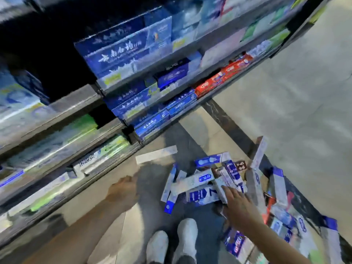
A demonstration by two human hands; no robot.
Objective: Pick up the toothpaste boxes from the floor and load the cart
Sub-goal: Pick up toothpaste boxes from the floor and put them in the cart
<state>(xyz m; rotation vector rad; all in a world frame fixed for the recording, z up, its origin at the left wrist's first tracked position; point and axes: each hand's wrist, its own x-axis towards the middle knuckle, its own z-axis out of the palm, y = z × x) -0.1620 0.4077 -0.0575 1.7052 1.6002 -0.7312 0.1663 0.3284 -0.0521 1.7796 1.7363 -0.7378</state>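
- While the view is motion-blurred, a pile of toothpaste boxes (205,185) is seen on the floor (285,103), mostly blue and white, lying crossed over one another.
- Right hand (241,205) is stretched over the near edge of the pile, fingers straight and slightly spread; nothing is gripped. Contact with the boxes cannot be told.
- Left hand (122,189) is held out near the shelf base, left of the pile; blurred, so its fingers cannot be told spread or curled.
- One white box (156,154) is set apart on the floor, beyond the pile toward the shelves.
- More boxes (297,223) are heaped at the right; whether they sit in a cart cannot be told.
- Stocked shelves (133,77) are seen at left and top.
- White shoes (172,242) are seen at bottom centre.
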